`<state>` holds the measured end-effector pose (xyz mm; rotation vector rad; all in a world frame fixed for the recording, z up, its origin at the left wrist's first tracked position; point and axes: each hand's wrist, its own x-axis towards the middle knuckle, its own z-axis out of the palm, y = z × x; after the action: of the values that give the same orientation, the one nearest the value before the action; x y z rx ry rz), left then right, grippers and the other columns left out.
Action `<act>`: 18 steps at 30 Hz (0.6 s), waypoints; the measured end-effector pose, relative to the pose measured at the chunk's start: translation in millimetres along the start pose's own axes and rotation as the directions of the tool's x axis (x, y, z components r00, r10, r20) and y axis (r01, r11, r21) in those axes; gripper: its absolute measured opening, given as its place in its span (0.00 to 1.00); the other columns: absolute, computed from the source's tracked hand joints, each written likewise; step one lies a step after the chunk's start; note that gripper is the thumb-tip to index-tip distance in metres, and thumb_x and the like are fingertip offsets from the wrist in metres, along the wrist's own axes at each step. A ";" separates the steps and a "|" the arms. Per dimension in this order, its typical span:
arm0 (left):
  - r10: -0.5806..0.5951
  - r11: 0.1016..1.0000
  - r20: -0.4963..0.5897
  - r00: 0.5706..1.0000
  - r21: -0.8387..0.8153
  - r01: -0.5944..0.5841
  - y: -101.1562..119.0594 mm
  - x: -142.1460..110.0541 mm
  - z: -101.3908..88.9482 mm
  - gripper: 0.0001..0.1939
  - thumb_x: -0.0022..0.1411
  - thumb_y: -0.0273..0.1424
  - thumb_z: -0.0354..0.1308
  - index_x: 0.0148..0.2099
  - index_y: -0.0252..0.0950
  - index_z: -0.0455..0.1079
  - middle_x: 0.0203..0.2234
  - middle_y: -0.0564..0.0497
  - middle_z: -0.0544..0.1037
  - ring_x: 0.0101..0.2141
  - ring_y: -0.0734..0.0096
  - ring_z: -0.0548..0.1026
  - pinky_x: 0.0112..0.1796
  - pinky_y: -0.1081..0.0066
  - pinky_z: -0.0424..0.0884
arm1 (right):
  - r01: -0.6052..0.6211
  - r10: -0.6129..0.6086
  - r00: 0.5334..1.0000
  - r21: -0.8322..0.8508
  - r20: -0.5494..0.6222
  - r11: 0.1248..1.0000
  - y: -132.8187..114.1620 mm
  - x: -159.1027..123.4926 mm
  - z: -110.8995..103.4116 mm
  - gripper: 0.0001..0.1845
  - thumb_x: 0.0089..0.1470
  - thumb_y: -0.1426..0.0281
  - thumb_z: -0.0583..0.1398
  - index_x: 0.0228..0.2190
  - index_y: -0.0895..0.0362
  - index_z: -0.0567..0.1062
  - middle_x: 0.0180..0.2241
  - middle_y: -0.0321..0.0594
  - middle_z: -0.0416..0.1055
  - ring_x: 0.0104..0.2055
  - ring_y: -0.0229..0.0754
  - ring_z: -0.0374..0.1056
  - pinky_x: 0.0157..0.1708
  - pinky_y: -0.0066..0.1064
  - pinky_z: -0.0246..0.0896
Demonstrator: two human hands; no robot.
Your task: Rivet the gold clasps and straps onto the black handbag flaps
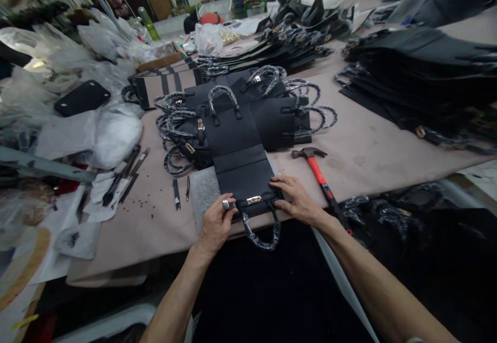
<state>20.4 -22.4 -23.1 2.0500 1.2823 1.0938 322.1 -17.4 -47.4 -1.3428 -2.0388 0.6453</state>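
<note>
A black handbag panel (244, 169) lies spread out in front of me, its near end at the table edge. Along that near end runs a strap with a gold-coloured clasp (253, 200), and a plastic-wrapped handle (264, 242) hangs over the edge. My left hand (216, 221) is closed on the panel's left corner, with a silvery ring-like piece at one finger. My right hand (297, 198) grips the right edge, fingers on top and thumb near the strap end. Under the panel's left side is a grey speckled slab (204, 191).
A claw hammer (320, 174) with a red-and-black handle lies to the right. Thin tools (176, 194) and scattered small dark bits (145, 198) are on the left. Behind are stacked black bags (275, 120); a dark panel pile (411, 73) stands right, plastic bags (116, 130) left.
</note>
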 end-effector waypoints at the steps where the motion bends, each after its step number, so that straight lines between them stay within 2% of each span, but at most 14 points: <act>1: 0.000 1.000 0.002 1.000 0.002 0.000 -0.6 0.3 0.2 0.09 0.66 0.28 0.60 0.48 0.37 0.76 0.49 0.44 0.81 0.49 0.60 0.80 0.53 0.59 0.77 | -0.002 0.002 1.000 0.036 0.003 0.999 5.5 -2.7 -1.0 0.28 0.61 0.60 0.62 0.60 0.54 0.72 0.63 0.52 0.64 0.66 0.58 0.57 0.66 0.57 0.54; 4: -0.024 1.000 -0.011 1.000 -0.009 0.024 -2.1 0.5 0.3 0.07 0.66 0.28 0.60 0.46 0.37 0.77 0.47 0.44 0.82 0.49 0.60 0.81 0.54 0.59 0.77 | -0.053 0.055 0.998 0.094 -0.016 0.994 14.3 -9.5 1.2 0.32 0.62 0.57 0.62 0.63 0.55 0.68 0.68 0.54 0.57 0.70 0.58 0.53 0.67 0.56 0.51; 6: -0.063 0.998 -0.032 0.998 -0.026 0.062 -2.4 0.5 -0.2 0.07 0.66 0.30 0.60 0.45 0.37 0.77 0.45 0.45 0.83 0.49 0.59 0.81 0.54 0.57 0.77 | -0.054 0.056 0.998 0.075 -0.018 0.996 14.5 -11.9 4.7 0.32 0.63 0.58 0.61 0.65 0.54 0.66 0.69 0.53 0.55 0.71 0.57 0.52 0.68 0.57 0.51; 9: -0.112 0.993 -0.050 0.992 -0.055 0.109 -1.9 0.8 -1.3 0.08 0.67 0.30 0.59 0.46 0.37 0.77 0.44 0.45 0.83 0.48 0.60 0.81 0.54 0.58 0.77 | -0.014 0.013 1.000 -0.037 -0.014 0.999 12.0 -13.0 7.1 0.30 0.64 0.60 0.60 0.64 0.54 0.67 0.69 0.52 0.56 0.71 0.58 0.52 0.67 0.60 0.50; 13: -0.042 0.995 -0.007 0.999 -0.092 0.041 -2.8 -0.4 -0.4 0.08 0.65 0.31 0.59 0.44 0.37 0.77 0.45 0.45 0.83 0.48 0.60 0.81 0.54 0.60 0.77 | -0.038 0.050 0.997 -0.207 0.053 0.978 11.0 -12.7 3.1 0.31 0.64 0.60 0.60 0.65 0.52 0.66 0.70 0.49 0.57 0.71 0.61 0.50 0.66 0.64 0.49; 18: -0.228 0.961 -0.055 0.972 -0.170 0.216 -6.4 -3.8 -0.7 0.08 0.66 0.32 0.58 0.45 0.36 0.76 0.44 0.44 0.83 0.49 0.60 0.81 0.54 0.59 0.77 | -0.038 0.062 0.993 -0.225 0.103 0.974 10.7 -12.5 -0.8 0.34 0.62 0.58 0.61 0.67 0.50 0.64 0.70 0.49 0.56 0.72 0.63 0.49 0.65 0.68 0.47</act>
<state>15.6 -22.9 -28.8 1.7143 1.3737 1.1384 333.2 -25.0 -56.8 -1.5202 -2.2249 0.5347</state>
